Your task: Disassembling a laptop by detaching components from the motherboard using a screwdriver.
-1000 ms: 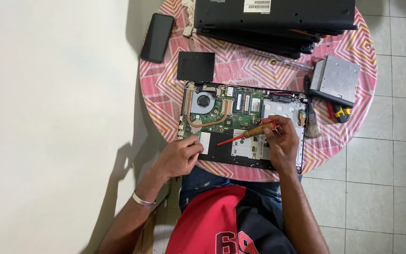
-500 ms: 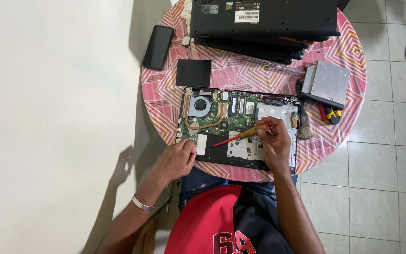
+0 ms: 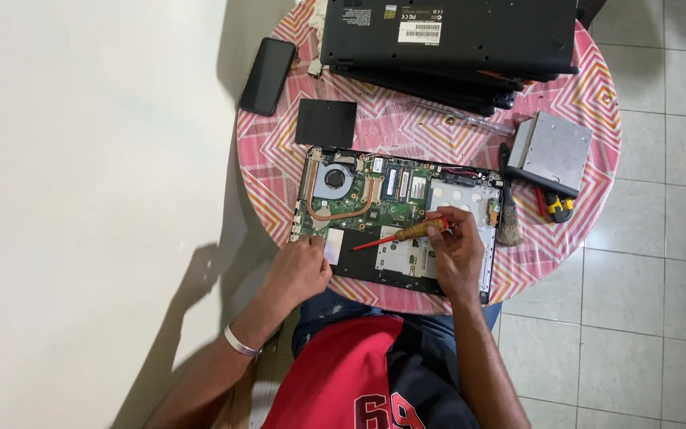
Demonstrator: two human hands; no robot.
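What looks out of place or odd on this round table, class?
The opened laptop lies with its circuit board and fan bare. Its removed parts are scattered: a black cover panel above it, a silver drive to the right. The right hand holds a screwdriver.

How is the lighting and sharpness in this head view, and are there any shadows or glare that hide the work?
Head view: even, soft light and sharp focus. The left hand and its arm cast a dark shadow onto the pale wall at lower left, away from the work. The open laptop and the screwdriver in the right hand stay clear. Mild sheen on the silver drive; no blur.
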